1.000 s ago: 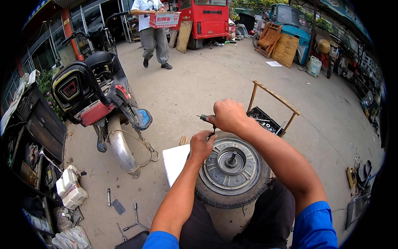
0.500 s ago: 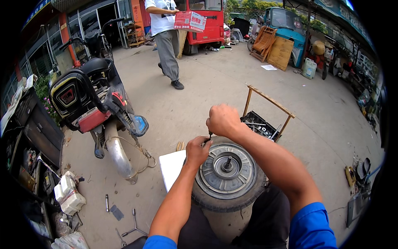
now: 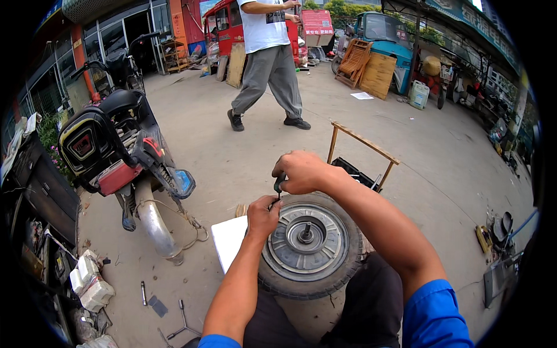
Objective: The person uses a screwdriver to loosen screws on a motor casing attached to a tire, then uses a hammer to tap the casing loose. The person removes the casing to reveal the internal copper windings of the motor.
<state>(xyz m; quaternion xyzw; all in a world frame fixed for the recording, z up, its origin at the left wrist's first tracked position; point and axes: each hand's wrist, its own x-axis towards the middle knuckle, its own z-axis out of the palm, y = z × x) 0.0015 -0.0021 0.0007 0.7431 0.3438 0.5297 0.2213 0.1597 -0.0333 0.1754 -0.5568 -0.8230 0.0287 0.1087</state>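
A small hub-motor wheel with a black tyre [image 3: 290, 288] and a grey metal hub [image 3: 334, 243] lies flat before my knees, its axle pointing up. Over the far left part of its rim, my right hand [image 3: 307, 171] grips the black handle of a screwdriver [image 3: 279, 183], held upright. My left hand [image 3: 263, 219] pinches around the lower shaft, just below the right one. The tip and whatever it touches are hidden by the left fingers. A white foam-like board [image 3: 227, 240] lies under my left forearm, beside the tyre.
Past the wheel stands a black parts tray [image 3: 355, 171] with a wooden handle frame [image 3: 365, 142]. An electric scooter [image 3: 119, 139] is parked at left. A T-shaped wrench [image 3: 184, 322] and a socket-like rod [image 3: 144, 293] lie on the ground. Another person [image 3: 268, 64] walks by at the back.
The passer-by has stepped to the right. My right wrist has turned, so the screwdriver's handle now shows. The whole view has shifted slightly; both hands stay at the wheel's rim.
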